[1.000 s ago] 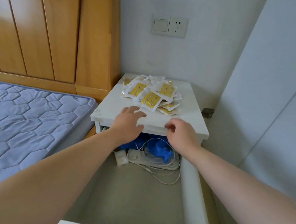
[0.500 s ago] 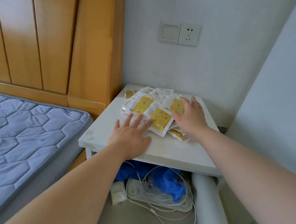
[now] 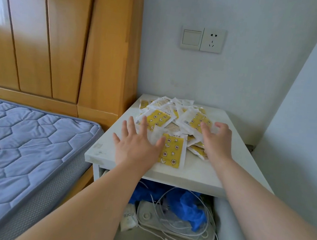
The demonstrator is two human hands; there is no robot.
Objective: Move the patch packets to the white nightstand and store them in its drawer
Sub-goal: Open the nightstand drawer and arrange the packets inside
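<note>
Patch packets (image 3: 171, 152), flat white sachets with yellow starred faces, lie heaped on the white board nightstand (image 3: 216, 176), your spread left hand (image 3: 137, 149) and loosely open right hand (image 3: 217, 143) bracketing them, gripping nothing, so you should next gather them and lower them into its pulled-out drawer (image 3: 229, 235).

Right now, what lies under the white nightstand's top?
Blue plastic, tangled white cables, a flat white device and a small white packet. The top hides whatever lies further back.
</note>
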